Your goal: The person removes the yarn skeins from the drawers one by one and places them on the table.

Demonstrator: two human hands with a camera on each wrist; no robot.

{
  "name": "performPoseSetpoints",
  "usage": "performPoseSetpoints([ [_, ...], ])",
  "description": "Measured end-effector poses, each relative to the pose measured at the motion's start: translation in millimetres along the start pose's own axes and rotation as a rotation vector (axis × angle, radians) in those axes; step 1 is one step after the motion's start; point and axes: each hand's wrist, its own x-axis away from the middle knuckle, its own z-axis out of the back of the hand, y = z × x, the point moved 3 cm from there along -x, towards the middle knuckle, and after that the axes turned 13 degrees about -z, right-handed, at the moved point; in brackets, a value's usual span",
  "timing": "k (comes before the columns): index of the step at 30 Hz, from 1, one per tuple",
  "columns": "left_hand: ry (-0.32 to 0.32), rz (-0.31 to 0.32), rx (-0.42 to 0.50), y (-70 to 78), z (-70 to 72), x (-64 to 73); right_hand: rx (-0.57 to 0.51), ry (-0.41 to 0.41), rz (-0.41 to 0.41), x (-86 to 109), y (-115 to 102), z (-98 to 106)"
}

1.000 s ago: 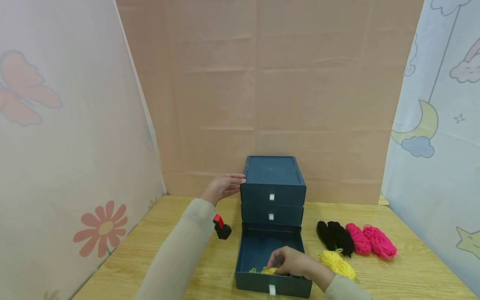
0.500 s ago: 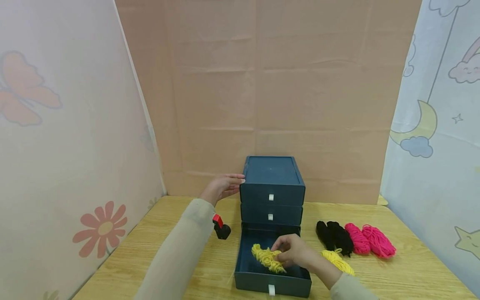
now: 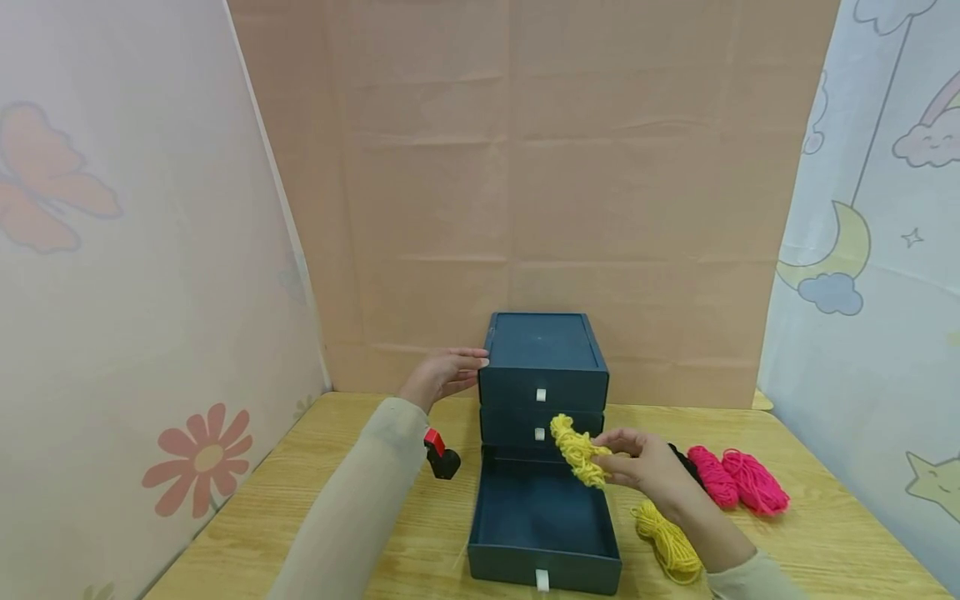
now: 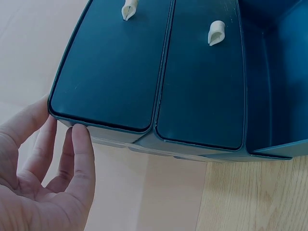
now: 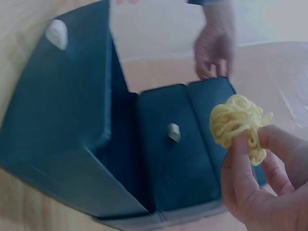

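Note:
A dark blue three-drawer cabinet (image 3: 543, 342) stands on the table, its bottom drawer (image 3: 543, 508) pulled out and the upper two closed. My right hand (image 3: 652, 471) pinches a bundle of yellow yarn (image 3: 577, 450) above the drawer's right side; the right wrist view shows the yarn bundle (image 5: 238, 122) between thumb and fingers. My left hand (image 3: 446, 375) touches the cabinet's upper left side. In the left wrist view the left hand's fingertips (image 4: 81, 132) rest against the side of the top drawer unit, fingers mostly straight.
Right of the drawer lie another yellow yarn bundle (image 3: 666, 537), pink yarn bundles (image 3: 750, 482) and black yarn (image 3: 684, 467), partly hidden by my right hand. A red and black device (image 3: 441, 454) shows beside the left forearm. Cloth walls surround the wooden table (image 3: 300, 517).
My right hand has lifted the yellow yarn out of the bottom drawer, moving up and to the right. The drawer's inside now shows bare. My left hand has stayed on the cabinet.

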Motion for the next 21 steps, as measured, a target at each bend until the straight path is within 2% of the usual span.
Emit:
performPoseSetpoints([
  [5,-0.004,-0.031,0.009,1.1,0.9,3.8,0.009,0.117,-0.004,12.6,-3,25],
  [9,0.003,-0.032,0.021,1.5,1.5,5.5,0.033,0.175,0.015,22.9,-1,43],
  [15,-0.006,-0.033,0.011,2.3,1.7,5.6,-0.019,0.221,0.018,35.6,14,70],
  [21,0.0,-0.027,0.012,1.9,1.8,5.5,-0.102,0.228,0.013,45.1,37,94],
])
